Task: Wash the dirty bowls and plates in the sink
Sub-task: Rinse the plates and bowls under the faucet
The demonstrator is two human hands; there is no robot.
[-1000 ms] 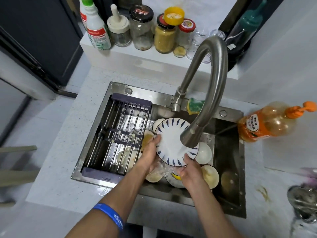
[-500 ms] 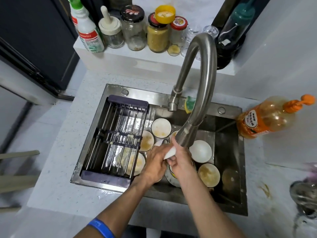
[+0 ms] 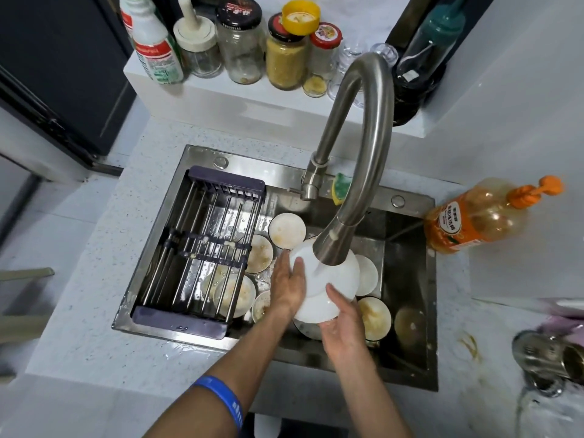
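Observation:
A white plate (image 3: pixel 328 286) is held tilted under the faucet head (image 3: pixel 331 248), its plain white underside facing me. My left hand (image 3: pixel 289 286) grips its left rim, thumb over the edge. My right hand (image 3: pixel 343 330) holds its lower right rim from below. Several dirty bowls with brown residue lie in the steel sink (image 3: pixel 407 368), among them one at the back (image 3: pixel 287 230), one on the right (image 3: pixel 374 317) and one under the rack (image 3: pixel 235 295).
A dark drying rack (image 3: pixel 202 251) spans the sink's left half. A green-yellow sponge (image 3: pixel 341 188) sits behind the faucet. An orange soap bottle (image 3: pixel 480 216) lies on the right counter. Jars and a spray bottle (image 3: pixel 151 42) stand on the back ledge. Metal pot (image 3: pixel 550 358) at right.
The plate showed its blue-patterned face a second ago, was turned edge-on, and now shows its white underside. Both hands shifted along its rim under the faucet.

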